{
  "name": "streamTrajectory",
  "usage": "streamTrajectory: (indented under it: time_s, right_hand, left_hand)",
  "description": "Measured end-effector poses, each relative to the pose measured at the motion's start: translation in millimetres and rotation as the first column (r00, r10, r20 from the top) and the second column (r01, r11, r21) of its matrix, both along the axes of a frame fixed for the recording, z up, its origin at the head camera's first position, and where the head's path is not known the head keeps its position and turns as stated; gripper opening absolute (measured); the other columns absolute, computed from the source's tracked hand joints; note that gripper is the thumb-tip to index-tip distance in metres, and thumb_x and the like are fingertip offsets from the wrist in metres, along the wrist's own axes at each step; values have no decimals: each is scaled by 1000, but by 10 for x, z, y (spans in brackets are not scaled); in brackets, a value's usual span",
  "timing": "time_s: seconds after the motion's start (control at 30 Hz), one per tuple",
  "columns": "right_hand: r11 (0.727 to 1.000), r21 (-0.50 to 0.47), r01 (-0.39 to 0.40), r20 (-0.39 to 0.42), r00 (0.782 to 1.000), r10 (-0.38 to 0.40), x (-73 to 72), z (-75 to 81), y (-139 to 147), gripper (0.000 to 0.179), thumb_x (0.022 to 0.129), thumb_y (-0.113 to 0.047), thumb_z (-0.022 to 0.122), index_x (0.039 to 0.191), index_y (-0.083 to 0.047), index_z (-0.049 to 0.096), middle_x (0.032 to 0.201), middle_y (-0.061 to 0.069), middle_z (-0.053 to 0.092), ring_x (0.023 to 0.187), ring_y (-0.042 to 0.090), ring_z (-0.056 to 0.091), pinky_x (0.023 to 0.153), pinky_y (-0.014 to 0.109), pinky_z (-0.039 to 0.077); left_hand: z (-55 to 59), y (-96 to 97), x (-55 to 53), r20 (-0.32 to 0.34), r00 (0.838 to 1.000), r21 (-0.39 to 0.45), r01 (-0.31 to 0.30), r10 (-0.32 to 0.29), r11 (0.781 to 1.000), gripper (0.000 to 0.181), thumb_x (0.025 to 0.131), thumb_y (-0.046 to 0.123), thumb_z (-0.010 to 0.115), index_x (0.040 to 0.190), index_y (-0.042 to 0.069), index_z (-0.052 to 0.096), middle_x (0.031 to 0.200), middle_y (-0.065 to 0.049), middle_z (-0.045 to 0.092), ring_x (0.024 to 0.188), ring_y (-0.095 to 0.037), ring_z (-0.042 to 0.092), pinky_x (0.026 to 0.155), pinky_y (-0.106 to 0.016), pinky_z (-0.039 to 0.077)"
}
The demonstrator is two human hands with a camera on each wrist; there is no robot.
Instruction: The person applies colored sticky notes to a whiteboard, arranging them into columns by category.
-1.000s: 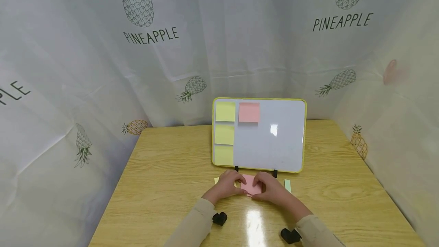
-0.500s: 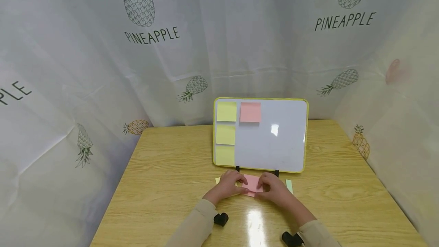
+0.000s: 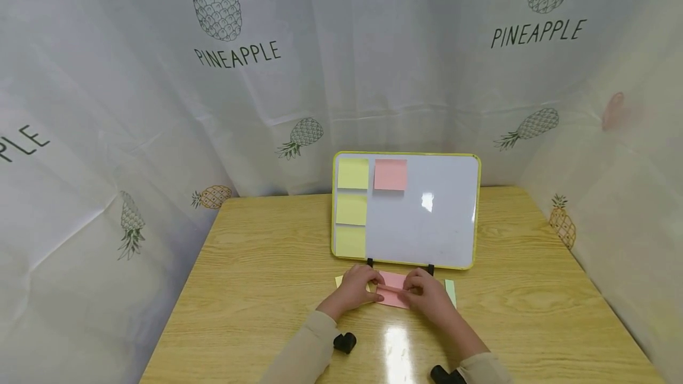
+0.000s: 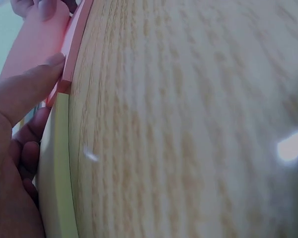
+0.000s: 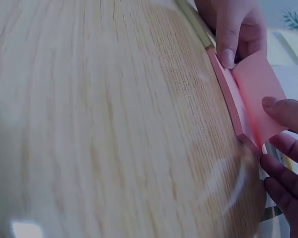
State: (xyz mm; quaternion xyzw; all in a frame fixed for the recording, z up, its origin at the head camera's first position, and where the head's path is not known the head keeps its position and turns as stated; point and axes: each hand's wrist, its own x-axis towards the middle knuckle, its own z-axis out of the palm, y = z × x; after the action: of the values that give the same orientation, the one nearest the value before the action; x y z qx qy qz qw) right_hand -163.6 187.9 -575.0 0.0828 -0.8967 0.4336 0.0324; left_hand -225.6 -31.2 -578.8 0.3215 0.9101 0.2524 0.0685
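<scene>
On the table in front of the whiteboard lies a pink sticky note pad. Its top sheet is bent up from the near edge, the far side still joined to the pad. My right hand pinches this sheet at its right side, thumb on the near face. My left hand holds the pad's left end; in the left wrist view its thumb presses the pad near the front edge. A yellow sticky note pad adjoins the pink one on the left, partly hidden by the left hand.
The whiteboard stands upright on black feet. It carries three yellow notes in a left column and one pink note at the top. A pale green pad lies right of my right hand. A printed curtain surrounds the wooden table.
The pink pad's top sheet has come up from its near edge and now folds back toward the board. My right hand has shifted slightly right; the left hand has stayed nearly in place.
</scene>
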Motion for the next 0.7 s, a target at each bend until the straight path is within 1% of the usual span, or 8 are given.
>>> streamTrajectory:
  time_s: [0.07,0.17,0.27,0.37,0.53,0.6,0.7]
  right_hand:
    - [1000,-11,23,1,1000,-23,9,-10,-6,15,84,-15,79,77,-22,68,96,-11,55,88,14,56,77,31,50]
    - [998,-45,54,3,999,-54,16,-29,-11,12,84,-11,78,80,-19,70,96,-9,56,89,15,57,79,32,50]
    - [992,-94,87,13,996,-86,23,-48,-20,14,84,-6,77,80,-18,70,96,-7,57,90,16,57,79,32,50]
    - [983,-136,123,18,992,-122,31,-63,-36,16,85,-5,75,78,-18,69,97,-6,58,91,17,58,79,32,51]
    - [971,-155,179,12,984,-180,51,-69,-65,15,86,-8,75,76,-18,68,96,-5,60,90,17,58,79,31,50]
    - [969,-151,198,9,980,-199,58,-69,-75,15,86,-9,75,76,-17,68,96,-5,60,89,16,58,78,31,50]
    - [964,-147,221,2,975,-223,66,-69,-88,13,86,-9,75,78,-17,68,96,-4,60,87,16,57,76,30,49]
  left_hand:
    - [-23,3,-5,1,1000,-1,-12,12,1000,26,78,36,83,97,26,68,89,18,53,89,-4,44,81,-28,37]
    - [-40,5,-8,9,1000,12,-21,21,1000,31,77,36,83,99,24,64,87,18,50,86,-5,43,80,-28,36]
    - [-39,5,-5,9,1000,28,-30,29,999,35,76,35,84,98,22,60,85,17,48,83,-6,42,78,-28,35]
    - [-35,6,1,15,999,54,-39,39,998,39,75,34,85,98,22,55,85,17,48,82,-6,42,78,-29,35]
    - [-13,5,20,52,997,96,-61,56,994,46,76,32,85,102,19,49,88,15,49,84,-6,44,81,-30,36]
    - [-3,3,28,62,996,106,-66,60,992,47,76,32,85,100,18,47,87,14,49,83,-7,43,80,-29,36]
    - [1,3,33,46,998,99,-57,53,993,44,75,32,85,94,19,48,85,14,48,81,-7,41,77,-28,34]
